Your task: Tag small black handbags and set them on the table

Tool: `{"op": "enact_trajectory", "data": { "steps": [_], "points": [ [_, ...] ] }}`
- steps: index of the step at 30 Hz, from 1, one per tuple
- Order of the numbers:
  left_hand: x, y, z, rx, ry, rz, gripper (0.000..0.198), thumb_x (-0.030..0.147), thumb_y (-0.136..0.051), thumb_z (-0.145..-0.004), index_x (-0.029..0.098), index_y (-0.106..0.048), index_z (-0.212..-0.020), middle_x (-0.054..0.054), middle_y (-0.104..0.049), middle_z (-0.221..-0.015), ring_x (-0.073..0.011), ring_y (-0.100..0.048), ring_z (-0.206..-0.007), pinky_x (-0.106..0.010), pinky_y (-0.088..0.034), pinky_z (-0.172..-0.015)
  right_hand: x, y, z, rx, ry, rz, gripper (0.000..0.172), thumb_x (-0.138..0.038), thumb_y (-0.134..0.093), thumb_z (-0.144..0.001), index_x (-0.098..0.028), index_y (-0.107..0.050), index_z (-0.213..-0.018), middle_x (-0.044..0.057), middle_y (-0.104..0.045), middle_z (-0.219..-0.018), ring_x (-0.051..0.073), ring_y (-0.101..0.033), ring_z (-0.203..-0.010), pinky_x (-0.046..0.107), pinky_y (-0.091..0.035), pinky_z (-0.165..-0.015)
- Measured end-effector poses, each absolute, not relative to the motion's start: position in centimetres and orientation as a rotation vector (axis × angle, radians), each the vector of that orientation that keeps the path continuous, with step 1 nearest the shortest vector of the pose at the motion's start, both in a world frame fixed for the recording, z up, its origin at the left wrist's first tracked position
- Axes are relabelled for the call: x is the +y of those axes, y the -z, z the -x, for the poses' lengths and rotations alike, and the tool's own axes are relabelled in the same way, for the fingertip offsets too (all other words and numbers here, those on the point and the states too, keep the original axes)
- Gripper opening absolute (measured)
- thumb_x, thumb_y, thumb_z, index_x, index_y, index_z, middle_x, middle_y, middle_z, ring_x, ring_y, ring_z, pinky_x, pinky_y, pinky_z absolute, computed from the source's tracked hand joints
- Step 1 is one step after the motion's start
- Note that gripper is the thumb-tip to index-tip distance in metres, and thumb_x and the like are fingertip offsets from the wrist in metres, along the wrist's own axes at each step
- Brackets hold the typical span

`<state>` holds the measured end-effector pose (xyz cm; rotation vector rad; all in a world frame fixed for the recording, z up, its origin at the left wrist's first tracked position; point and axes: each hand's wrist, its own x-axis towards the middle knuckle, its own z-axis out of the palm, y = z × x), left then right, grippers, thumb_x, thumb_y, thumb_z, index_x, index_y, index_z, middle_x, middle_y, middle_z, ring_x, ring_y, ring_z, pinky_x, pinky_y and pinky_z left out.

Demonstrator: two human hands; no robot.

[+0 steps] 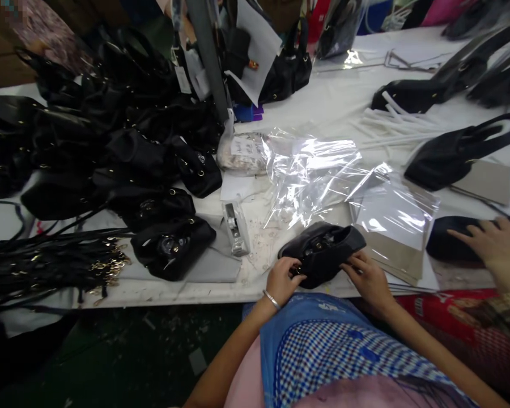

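A small black handbag (323, 255) with gold-coloured fittings lies at the table's front edge, right in front of me. My left hand (284, 279), with a silver bangle at the wrist, pinches its left end near a metal ring. At the bag's right end, my right hand (368, 277) has thumb and fingers closed on the edge. The bag's top faces up, and a dark opening shows toward its right side. Clear plastic sleeves (310, 170) spread over the table just beyond the bag. A silver tape dispenser (235, 228) stands to its left.
Many black handbags (123, 141) are heaped on the left. Black straps with gold clasps (106, 263) lie at the front left. Grey-brown boards (403, 255) are stacked on the right. A co-worker's hand (493, 249) rests on another black bag at far right. A grey post (208, 51) rises at the back.
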<state>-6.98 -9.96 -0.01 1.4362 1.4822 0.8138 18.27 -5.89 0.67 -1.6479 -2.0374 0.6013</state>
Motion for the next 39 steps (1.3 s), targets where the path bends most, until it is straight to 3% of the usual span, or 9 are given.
{"op": "enact_trajectory", "data": {
  "steps": [4,9,16,22,25,28,30,33,39],
  "points": [
    [-9.8,0.4,7.8,1.506,-0.941,-1.437,0.026,0.015,-0.065,-0.08,0.022,-0.066,-0.105,-0.005,-0.066,-0.108,-0.0171,-0.062,-0.098,-0.028,-0.055,-0.078,-6.9,-1.0,-17.4,-2.083,-0.646,1.622,0.029,-0.046,-0.055,-0.087,-0.022,-0.071,-0.091,0.007,-0.063,-0.091,0.023,-0.063,-0.086,0.036,-0.052,-0.078],
    [-9.2,0.4,8.1,1.535,-0.984,-1.396,0.029,0.01,-0.06,-0.081,0.022,-0.066,-0.106,-0.005,-0.067,-0.107,-0.0167,-0.063,-0.098,-0.028,-0.057,-0.077,-7.9,-1.2,-16.6,-2.149,-0.743,1.569,0.028,-0.039,-0.052,-0.091,-0.022,-0.067,-0.107,0.008,-0.065,-0.112,0.023,-0.062,-0.105,0.035,-0.051,-0.09],
    [-10.7,0.8,8.7,1.533,-0.966,-1.444,0.035,0.015,-0.058,-0.084,0.024,-0.062,-0.118,-0.006,-0.065,-0.118,-0.0181,-0.062,-0.107,-0.031,-0.057,-0.085,-8.2,-0.8,-17.1,-2.125,-0.605,1.642,0.028,-0.041,-0.053,-0.09,-0.023,-0.067,-0.105,0.007,-0.069,-0.107,0.024,-0.066,-0.096,0.036,-0.054,-0.083],
    [-12.7,3.2,14.4,1.894,-0.97,-1.038,0.027,0.028,-0.049,-0.09,0.016,-0.063,-0.109,-0.009,-0.068,-0.101,-0.0147,-0.068,-0.078,-0.022,-0.056,-0.058,-11.0,-1.2,-17.7,-2.052,-0.708,1.597,0.034,-0.039,-0.051,-0.091,-0.026,-0.059,-0.121,0.006,-0.063,-0.122,0.024,-0.06,-0.111,0.04,-0.047,-0.099],
    [-11.5,3.8,15.8,1.985,-0.774,-1.087,0.027,0.03,-0.048,-0.09,0.016,-0.064,-0.106,-0.008,-0.069,-0.095,-0.0136,-0.068,-0.07,-0.022,-0.054,-0.056,-12.4,-2.1,-17.5,-2.059,-0.827,1.537,0.029,-0.038,-0.054,-0.09,-0.027,-0.064,-0.114,0.006,-0.066,-0.115,0.025,-0.063,-0.105,0.04,-0.049,-0.097],
    [-9.8,4.0,15.6,2.075,-0.454,-1.286,0.03,0.026,-0.054,-0.087,0.015,-0.063,-0.113,-0.01,-0.071,-0.09,-0.0187,-0.069,-0.079,-0.029,-0.053,-0.074,-12.3,-2.8,-16.7,-2.117,-1.182,1.43,0.025,-0.041,-0.053,-0.09,-0.027,-0.07,-0.103,0.006,-0.071,-0.103,0.025,-0.066,-0.095,0.037,-0.054,-0.088],
    [-9.0,4.3,15.1,2.121,-0.223,-1.34,0.047,0.026,-0.058,-0.084,0.014,-0.052,-0.129,-0.014,-0.072,-0.09,-0.025,-0.068,-0.089,-0.034,-0.051,-0.079,-11.6,-3.1,-15.8,-2.131,-1.42,1.374,0.029,-0.043,-0.051,-0.091,-0.025,-0.07,-0.103,0.007,-0.071,-0.103,0.025,-0.066,-0.095,0.036,-0.054,-0.086],
    [-8.7,4.9,14.3,2.149,0.088,-1.359,0.066,0.033,-0.057,-0.085,0.013,-0.032,-0.143,-0.019,-0.071,-0.094,-0.0301,-0.068,-0.09,-0.036,-0.049,-0.074,-10.3,-3.2,-14.4,-2.15,-1.619,1.297,0.033,-0.045,-0.049,-0.091,-0.024,-0.07,-0.105,0.007,-0.07,-0.105,0.024,-0.065,-0.097,0.035,-0.052,-0.087],
    [-9.5,4.8,13.8,2.217,0.05,-1.365,0.055,0.038,-0.061,-0.083,0.017,-0.045,-0.131,-0.016,-0.071,-0.098,-0.0268,-0.068,-0.088,-0.031,-0.046,-0.071,-9.2,-2.8,-11.5,-2.194,-1.739,1.093,0.035,-0.047,-0.048,-0.091,-0.024,-0.071,-0.106,0.007,-0.071,-0.101,0.023,-0.066,-0.095,0.033,-0.052,-0.085]
  ]
}}
